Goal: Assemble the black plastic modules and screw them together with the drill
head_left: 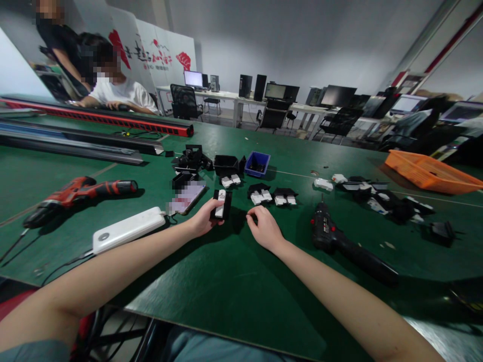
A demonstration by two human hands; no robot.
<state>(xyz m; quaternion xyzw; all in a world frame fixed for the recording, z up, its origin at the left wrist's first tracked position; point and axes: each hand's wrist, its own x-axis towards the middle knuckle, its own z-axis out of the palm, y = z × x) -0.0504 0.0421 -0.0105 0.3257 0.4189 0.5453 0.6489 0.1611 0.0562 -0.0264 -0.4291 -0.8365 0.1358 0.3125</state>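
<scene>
My left hand grips a small black part with a white block on it, held upright above the green table. To its right, my right hand is closed in a pinch, thumb and index fingertip together; whatever is between them is too small to make out. Just beyond the hands lie black parts with white blocks, a similar pair and another. Behind them a blue bin contains small dark pieces. A phone lies left of my left hand, cabled to a white power bank.
A black electric screwdriver lies at right, a red-black one at left. Black parts are heaped ahead; more lie near an orange basket. Long metal rails cover the far left, where a person sits.
</scene>
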